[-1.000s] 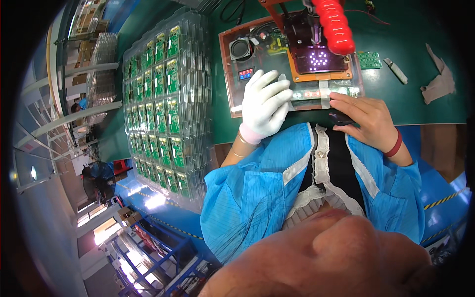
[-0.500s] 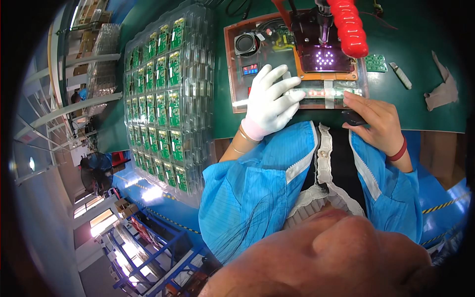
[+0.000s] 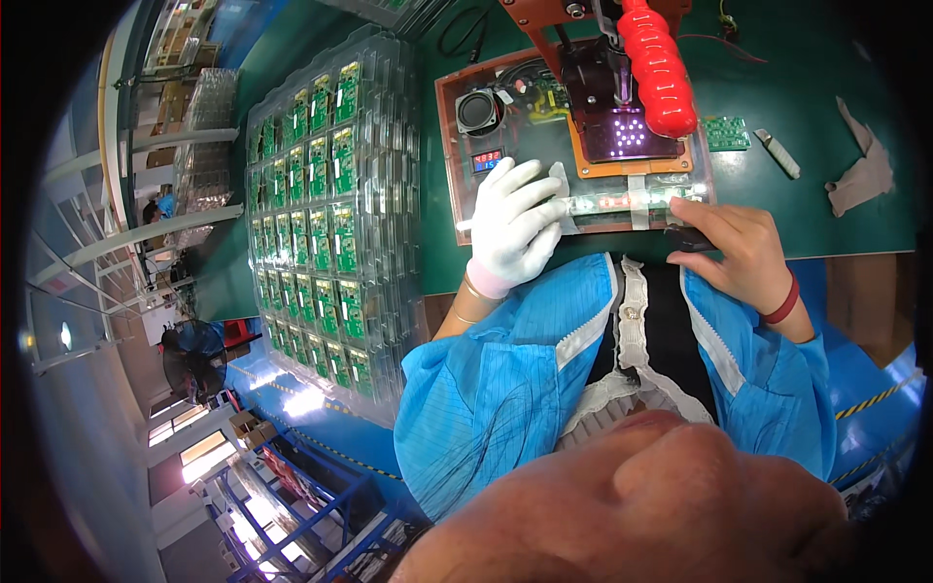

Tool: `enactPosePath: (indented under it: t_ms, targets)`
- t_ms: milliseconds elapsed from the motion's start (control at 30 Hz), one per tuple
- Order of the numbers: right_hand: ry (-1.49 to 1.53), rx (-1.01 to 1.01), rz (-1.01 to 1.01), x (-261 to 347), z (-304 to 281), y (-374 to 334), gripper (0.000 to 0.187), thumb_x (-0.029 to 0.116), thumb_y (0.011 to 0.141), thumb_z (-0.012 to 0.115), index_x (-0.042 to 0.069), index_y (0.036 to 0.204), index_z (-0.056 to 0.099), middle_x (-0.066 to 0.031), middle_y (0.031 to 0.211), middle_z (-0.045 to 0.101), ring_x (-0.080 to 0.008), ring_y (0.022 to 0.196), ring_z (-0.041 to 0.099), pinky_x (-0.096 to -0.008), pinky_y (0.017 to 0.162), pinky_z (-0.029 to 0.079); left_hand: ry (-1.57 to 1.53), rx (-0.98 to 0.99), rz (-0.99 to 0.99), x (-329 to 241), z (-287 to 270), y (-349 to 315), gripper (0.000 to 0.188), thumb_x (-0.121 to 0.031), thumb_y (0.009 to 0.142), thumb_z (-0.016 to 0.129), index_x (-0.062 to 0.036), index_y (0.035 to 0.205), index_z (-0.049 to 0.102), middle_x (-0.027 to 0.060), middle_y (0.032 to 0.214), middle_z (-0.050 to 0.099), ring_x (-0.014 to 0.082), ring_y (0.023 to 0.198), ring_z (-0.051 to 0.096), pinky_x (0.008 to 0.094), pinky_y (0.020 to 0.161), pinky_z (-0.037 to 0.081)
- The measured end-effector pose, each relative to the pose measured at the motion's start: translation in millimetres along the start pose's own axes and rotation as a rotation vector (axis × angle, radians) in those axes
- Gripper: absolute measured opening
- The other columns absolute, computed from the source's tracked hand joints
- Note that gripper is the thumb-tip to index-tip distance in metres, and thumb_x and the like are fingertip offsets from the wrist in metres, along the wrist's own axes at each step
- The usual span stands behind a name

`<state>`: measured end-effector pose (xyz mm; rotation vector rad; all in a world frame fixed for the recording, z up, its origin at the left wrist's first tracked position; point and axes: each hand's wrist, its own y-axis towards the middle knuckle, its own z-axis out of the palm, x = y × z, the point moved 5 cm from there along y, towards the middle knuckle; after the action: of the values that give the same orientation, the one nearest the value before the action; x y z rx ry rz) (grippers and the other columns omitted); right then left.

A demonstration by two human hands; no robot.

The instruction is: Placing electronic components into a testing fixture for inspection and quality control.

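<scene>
1. Green matting covers the surface [image 3: 797, 209], with shelving and a floor fan off to the left in a factory hall.
2. Clear trays [image 3: 330, 209] of small green circuit boards are stacked at the left of the test fixture [image 3: 544, 126], an orange-framed box with a speaker, a red digit display and a lit panel of purple dots under a red lever handle [image 3: 657, 68].
3. The left hand [image 3: 515, 225], in a white glove, lies flat on the fixture's front, fingers spread apart and resting near the lit strip [image 3: 622, 201]. It has slid slightly down and left since half a second ago.
4. The right hand [image 3: 739, 248], bare, has its fingers closed on a small dark object [image 3: 688, 236] at the fixture's front edge, much as before.
5. A loose green board [image 3: 725, 133], a white tool [image 3: 778, 154] and a grey rag [image 3: 860, 167] lie well apart at the right.
</scene>
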<state>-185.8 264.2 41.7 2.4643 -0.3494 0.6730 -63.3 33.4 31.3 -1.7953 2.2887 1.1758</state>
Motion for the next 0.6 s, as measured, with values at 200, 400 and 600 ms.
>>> enactPosePath:
  t_ms: [200,400,600]
  targets:
    - [-0.133,0.123,0.074,8,-2,15,0.047,0.024,0.072,0.089,0.004,0.110,0.070,-0.0090,0.092,0.076,-0.0223,0.067,0.067,-0.0306,0.063,0.053,0.016,-0.012,0.029,-2,4,0,0.023,-0.006,0.067,0.071,-0.0037,0.089,0.072,0.0116,0.106,0.074,0.0349,0.109,0.066,0.0520,0.105,0.045]
    - [-0.152,0.110,0.062,6,-1,23,0.047,0.026,0.071,0.090,0.004,0.108,0.070,-0.0085,0.086,0.074,-0.0217,0.063,0.065,-0.0304,0.061,0.052,0.015,-0.044,0.086,-2,2,6,0.023,-0.005,0.067,0.070,-0.0024,0.089,0.070,0.0125,0.103,0.073,0.0344,0.099,0.064,0.0486,0.091,0.046]
    - [-0.074,0.068,0.092,3,-1,20,0.049,0.025,0.071,0.090,0.003,0.109,0.071,-0.0096,0.088,0.075,-0.0221,0.065,0.067,-0.0301,0.061,0.052,0.004,-0.072,0.130,-6,3,8,0.022,-0.005,0.067,0.069,-0.0010,0.089,0.068,0.0142,0.100,0.071,0.0339,0.089,0.062,0.0446,0.078,0.046]
